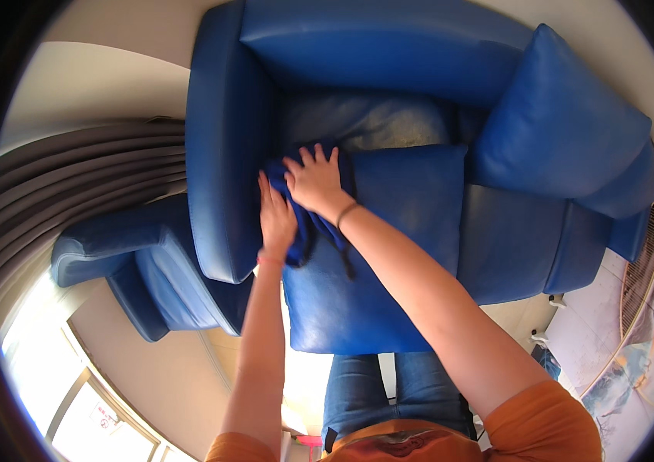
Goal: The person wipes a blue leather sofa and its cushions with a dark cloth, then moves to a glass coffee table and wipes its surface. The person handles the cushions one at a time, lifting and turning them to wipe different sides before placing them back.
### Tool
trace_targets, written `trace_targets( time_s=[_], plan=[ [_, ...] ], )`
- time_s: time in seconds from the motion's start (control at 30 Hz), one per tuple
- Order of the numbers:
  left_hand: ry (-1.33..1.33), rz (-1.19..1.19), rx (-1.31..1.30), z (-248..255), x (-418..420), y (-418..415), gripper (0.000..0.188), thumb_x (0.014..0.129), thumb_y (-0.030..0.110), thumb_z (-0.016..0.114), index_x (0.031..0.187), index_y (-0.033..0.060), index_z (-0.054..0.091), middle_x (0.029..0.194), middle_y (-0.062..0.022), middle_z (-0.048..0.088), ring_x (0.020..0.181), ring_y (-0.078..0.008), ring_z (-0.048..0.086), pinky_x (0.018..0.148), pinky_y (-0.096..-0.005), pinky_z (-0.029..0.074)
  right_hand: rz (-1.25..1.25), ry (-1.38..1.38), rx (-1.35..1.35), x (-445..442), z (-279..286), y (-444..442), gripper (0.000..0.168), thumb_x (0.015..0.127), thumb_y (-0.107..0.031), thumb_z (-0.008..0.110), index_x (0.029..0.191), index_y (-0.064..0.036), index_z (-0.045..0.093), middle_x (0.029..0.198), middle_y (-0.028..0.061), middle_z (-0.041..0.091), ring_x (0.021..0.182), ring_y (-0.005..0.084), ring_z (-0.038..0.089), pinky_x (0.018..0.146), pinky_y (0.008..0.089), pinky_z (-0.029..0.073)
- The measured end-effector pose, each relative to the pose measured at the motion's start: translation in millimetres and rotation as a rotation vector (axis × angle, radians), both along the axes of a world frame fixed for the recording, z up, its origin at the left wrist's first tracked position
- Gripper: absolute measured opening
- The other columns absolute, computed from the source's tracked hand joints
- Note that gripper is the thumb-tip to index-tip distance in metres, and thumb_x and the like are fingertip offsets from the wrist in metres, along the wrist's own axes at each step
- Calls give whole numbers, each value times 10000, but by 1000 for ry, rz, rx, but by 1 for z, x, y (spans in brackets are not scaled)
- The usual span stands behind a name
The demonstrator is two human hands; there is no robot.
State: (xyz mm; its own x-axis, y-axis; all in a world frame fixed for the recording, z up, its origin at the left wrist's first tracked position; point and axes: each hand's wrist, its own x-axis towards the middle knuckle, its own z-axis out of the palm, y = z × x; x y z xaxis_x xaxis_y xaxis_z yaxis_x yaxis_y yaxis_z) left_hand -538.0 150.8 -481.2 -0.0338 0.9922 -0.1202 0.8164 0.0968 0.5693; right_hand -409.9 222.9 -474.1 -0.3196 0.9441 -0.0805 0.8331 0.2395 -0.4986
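Note:
A dark blue cloth (302,231) lies bunched on the loose blue seat cushion (402,190) of a sofa, close to the armrest (223,144). On top of it, my right hand (316,180) is pressed flat with fingers spread. My left hand (276,219) is at the cloth's left side beside the armrest, its fingers pointing away from me. Whether they grip the cloth's edge cannot be made out. One dark end of the cloth trails toward me over the cushion. Behind the cushion shows a worn, wrinkled patch of the sofa's seat base (402,124).
A large blue back cushion (563,121) leans at the sofa's right end, near another seat section (511,242). Left of the armrest stands a blue armchair (171,283) before grey curtains (90,156). My jeans-clad legs (361,392) are at the cushion's front edge.

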Motion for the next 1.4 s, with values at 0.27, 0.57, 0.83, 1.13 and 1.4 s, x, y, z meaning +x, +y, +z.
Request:
trace_targets(
  time_s=[0.27, 0.57, 0.83, 1.13, 1.4],
  plan=[
    [558, 63, -61, -3, 42, 29, 552, 1002, 370, 523, 1491, 118, 468, 1656, -106, 216, 1513, -430, 151, 1023, -755, 328, -7, -66, 65, 58, 8, 8, 284, 913, -273, 614, 1145, -178, 748, 967, 99, 696, 1026, 302, 584, 841, 439, 442],
    [368, -213, -250, 92, 172, -117, 708, 923, 339, 612, 1472, -59, 409, 1632, -277, 176, 1497, -525, 125, 1172, -686, 85, -316, -110, 97, 194, 94, -157, 470, 830, -241, 738, 1294, -230, 664, 1238, 54, 568, 936, 290, 536, 781, 410, 422],
    [348, -514, 78, 57, 261, 14, 658, 962, 358, 545, 1513, 27, 404, 1616, -189, 279, 1494, -466, 185, 1158, -682, 142, -657, -51, 336, 280, 3, -72, 274, 865, -183, 715, 1135, -154, 749, 965, 102, 579, 887, 306, 562, 756, 418, 464],
    [528, -659, 69, 45, 319, -9, 630, 956, 396, 537, 1520, 137, 426, 1634, -117, 264, 1508, -444, 160, 1099, -773, 149, -550, 333, -235, 327, -39, -128, 497, 931, -53, 504, 1423, -114, 494, 1129, 249, 640, 1002, 445, 633, 862, 508, 526],
    [431, -1069, -318, 105, 280, -216, 710, 950, 402, 525, 1530, 19, 381, 1638, -157, 255, 1514, -355, 205, 1181, -644, 150, -473, 34, -642, 300, 33, -395, 517, 830, 6, 529, 1337, -68, 595, 1055, 177, 639, 941, 370, 595, 855, 436, 520]
  ],
)
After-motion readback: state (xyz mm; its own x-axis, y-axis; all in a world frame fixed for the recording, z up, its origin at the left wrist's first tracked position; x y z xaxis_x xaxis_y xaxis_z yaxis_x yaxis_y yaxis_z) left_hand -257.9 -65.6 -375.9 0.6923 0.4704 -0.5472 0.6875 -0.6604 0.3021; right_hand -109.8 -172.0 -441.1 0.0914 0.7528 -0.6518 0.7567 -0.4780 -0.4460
